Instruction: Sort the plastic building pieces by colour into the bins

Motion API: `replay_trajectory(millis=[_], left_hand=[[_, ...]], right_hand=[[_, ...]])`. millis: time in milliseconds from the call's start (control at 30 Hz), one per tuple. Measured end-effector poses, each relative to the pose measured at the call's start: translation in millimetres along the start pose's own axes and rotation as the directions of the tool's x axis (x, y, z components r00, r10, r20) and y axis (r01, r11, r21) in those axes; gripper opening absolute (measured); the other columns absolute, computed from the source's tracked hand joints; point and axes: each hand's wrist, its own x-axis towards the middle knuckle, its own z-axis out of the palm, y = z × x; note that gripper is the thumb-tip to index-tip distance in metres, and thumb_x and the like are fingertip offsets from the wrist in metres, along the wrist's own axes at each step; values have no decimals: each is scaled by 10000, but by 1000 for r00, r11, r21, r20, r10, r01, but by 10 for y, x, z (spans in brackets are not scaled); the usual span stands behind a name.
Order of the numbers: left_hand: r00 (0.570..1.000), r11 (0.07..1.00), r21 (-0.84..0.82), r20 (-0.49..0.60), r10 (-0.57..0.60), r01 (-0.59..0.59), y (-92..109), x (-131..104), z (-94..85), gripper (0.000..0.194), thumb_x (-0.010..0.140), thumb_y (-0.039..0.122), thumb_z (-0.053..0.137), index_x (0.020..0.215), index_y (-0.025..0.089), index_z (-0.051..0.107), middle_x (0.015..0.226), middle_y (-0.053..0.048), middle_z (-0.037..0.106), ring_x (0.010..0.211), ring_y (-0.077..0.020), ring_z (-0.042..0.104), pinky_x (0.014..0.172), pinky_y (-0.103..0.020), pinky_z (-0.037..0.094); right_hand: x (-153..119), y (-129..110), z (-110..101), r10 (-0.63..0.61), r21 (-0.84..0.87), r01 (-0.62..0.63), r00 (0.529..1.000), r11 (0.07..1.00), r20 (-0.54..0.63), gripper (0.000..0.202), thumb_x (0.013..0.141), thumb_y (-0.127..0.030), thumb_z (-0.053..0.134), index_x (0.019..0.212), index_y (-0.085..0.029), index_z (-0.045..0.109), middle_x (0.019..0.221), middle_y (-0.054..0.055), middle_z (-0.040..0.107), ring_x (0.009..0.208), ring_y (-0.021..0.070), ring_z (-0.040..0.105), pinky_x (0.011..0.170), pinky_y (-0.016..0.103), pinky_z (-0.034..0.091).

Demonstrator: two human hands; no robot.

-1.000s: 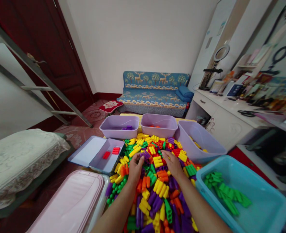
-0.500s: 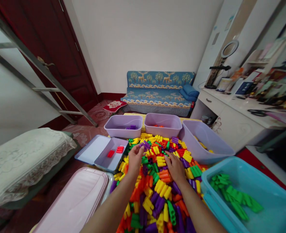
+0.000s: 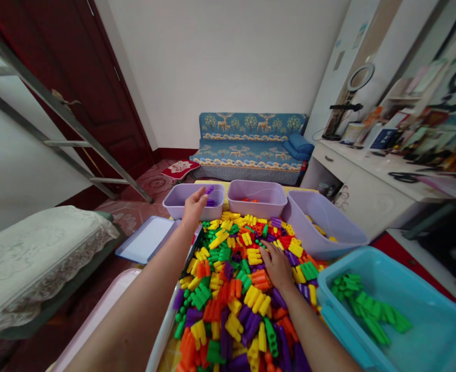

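My left hand (image 3: 194, 206) is over the near rim of the left lilac bin (image 3: 175, 207), its fingers closed on a purple plastic block (image 3: 209, 190). Inside that bin, below the fingertips, lie more purple blocks (image 3: 209, 203). My right hand (image 3: 279, 264) rests on the heap of coloured tube-shaped blocks (image 3: 233, 325), fingers stretched and a little apart, with green and yellow blocks (image 3: 254, 256) by the fingertips. Red, orange, yellow, green and purple blocks are mixed in the heap.
Orange blocks lie in the middle lilac bin (image 3: 251, 208) and yellow ones in the right lilac bin (image 3: 330, 219). A turquoise tub (image 3: 425, 289) at right holds green blocks. My left forearm covers most of the small tray beside a lid (image 3: 144, 240). A patterned sofa (image 3: 247, 150) stands behind.
My left hand has moved forward and left, from the heap to the left lilac bin, carrying the purple block. My right hand has stayed nearly in place on the heap.
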Motion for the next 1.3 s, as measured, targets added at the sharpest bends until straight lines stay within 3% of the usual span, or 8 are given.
replay_trajectory(millis=[100,267,367,533,700,867,1067,1300], left_hand=[[989,962,238,90,116,-134,-160,-293,-106,336,796,237,592,1111,152,674,1147,-84,698,1078,-228,630,977,-385,468],[980,897,407,162,114,-172,-552,-938,-275,270,752,207,599,989,147,711,1023,-103,719,988,-263,648,939,-434,479],[941,661,675,296,166,-329,-656,-1246,-327,338,788,187,557,1106,138,660,1137,-130,661,1092,-262,598,984,-405,445],[941,216,923,335,-46,-318,-641,-1434,-248,573,760,144,553,1320,43,489,1218,-221,593,1157,-333,537,982,-434,412],[918,64,934,358,-168,-353,-622,-1312,-163,743,704,184,594,1413,108,386,1169,-207,610,1073,-361,580,925,-469,412],[878,125,891,453,-153,-437,-628,-1241,-235,777,680,127,597,1414,288,398,1222,-130,569,1059,-316,599,880,-409,440],[787,482,708,614,-59,-517,-722,-1303,-125,601,737,150,618,1312,300,531,1168,-63,611,1075,-243,601,916,-335,468],[850,810,472,523,62,-349,-794,-1448,276,473,779,118,596,1237,229,566,1187,-65,644,1152,-233,574,1017,-380,428]], right_hand=[[-4,4,7,5,-3,-5,1000,1000,1,422,958,-391,371,1218,-161,610,1195,107,663,1117,252,588,989,427,434],[-5,-5,-7,18,-3,-18,1000,1000,15,421,958,-390,377,1223,-158,608,1199,108,661,1131,254,583,989,422,435],[-5,-5,-11,16,-1,-16,1000,1000,11,412,956,-385,381,1217,-166,612,1192,107,665,1132,249,585,986,416,439],[-10,-1,-7,15,-11,-15,1000,1000,14,420,956,-390,377,1219,-156,607,1196,108,662,1128,254,583,989,424,437],[-18,-24,-24,23,-15,-23,1000,1000,9,421,962,-380,361,1216,-149,604,1200,109,658,1123,250,584,994,412,436],[-18,-34,-26,18,-21,-18,1000,1000,9,417,965,-388,358,1207,-155,605,1195,103,661,1122,245,585,999,410,432],[-28,-4,10,10,-55,-9,1000,998,11,417,962,-389,365,1225,-157,590,1217,105,648,1132,248,576,997,411,429],[-45,12,4,-10,-22,11,999,1000,40,425,958,-395,389,1321,-213,517,1281,84,611,1182,254,547,1001,433,423]])
